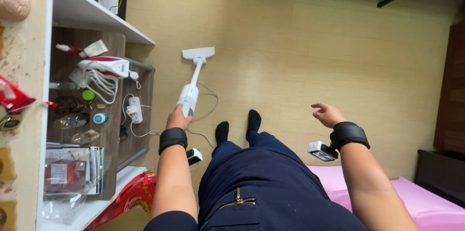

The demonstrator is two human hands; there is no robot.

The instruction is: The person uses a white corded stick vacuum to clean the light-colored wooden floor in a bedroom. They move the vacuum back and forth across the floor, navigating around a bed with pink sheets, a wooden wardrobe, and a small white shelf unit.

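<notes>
We look down at our own lap in dark blue trousers, with two black-socked feet [238, 127] on the pale wood-pattern floor [300, 47]. Our left hand [178, 119] has its fingers wrapped around the handle end of a white stick vacuum cleaner [190, 96], which slants away from us across the floor so that its flat floor head [198, 53] lies at the far end, near the corner of the white shelf unit on the left. A thin white cord [209, 106] loops on the floor just right of the vacuum body. Our right hand [327, 114] hangs in the air well to the right, holding nothing, its fingers loosely spread and slightly curled. Both wrists carry black straps, each with a small camera on the underside. In the shelf unit [97, 15] on the left we see a red and white appliance [104, 66] with a coiled white cable, a white power adapter [134, 110] beside it, and small bottles and packets nearer the left edge. A red patterned bag [133, 194] lies on the floor near our left elbow. A pink mattress [426, 207] shows at the near right.
</notes>
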